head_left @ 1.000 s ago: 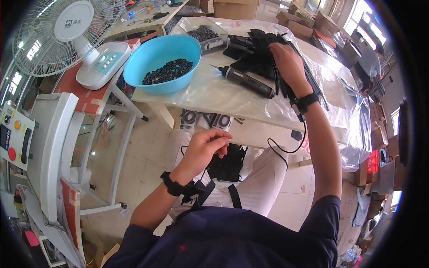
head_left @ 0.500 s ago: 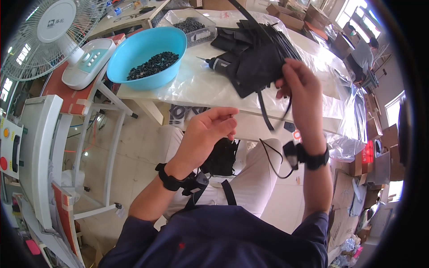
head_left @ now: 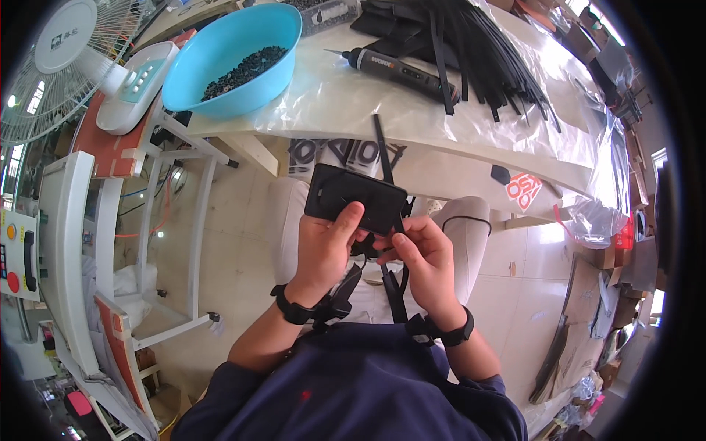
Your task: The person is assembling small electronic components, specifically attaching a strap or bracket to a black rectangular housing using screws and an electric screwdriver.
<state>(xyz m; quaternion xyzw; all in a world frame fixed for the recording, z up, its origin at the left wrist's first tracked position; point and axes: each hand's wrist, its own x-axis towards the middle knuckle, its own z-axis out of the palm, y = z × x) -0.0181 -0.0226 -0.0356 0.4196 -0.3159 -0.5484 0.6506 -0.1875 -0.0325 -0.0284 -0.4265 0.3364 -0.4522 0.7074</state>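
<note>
While a blue bowl (head_left: 232, 59) of dark bits is sitting at the tabletop (head_left: 353, 103) edge, the left hand (head_left: 323, 246) and right hand (head_left: 423, 257) are gripping a black pouch (head_left: 354, 197) above the lap, its dangling strap (head_left: 393, 283) likely to snag.

Bare tabletop (head_left: 346, 88) sits open mid-frame between the blue bowl (head_left: 232, 59) and electric screwdriver (head_left: 401, 70). Upper right's clogged with black strips (head_left: 478, 51), and the fan (head_left: 62, 62) blocks the upper left.
</note>
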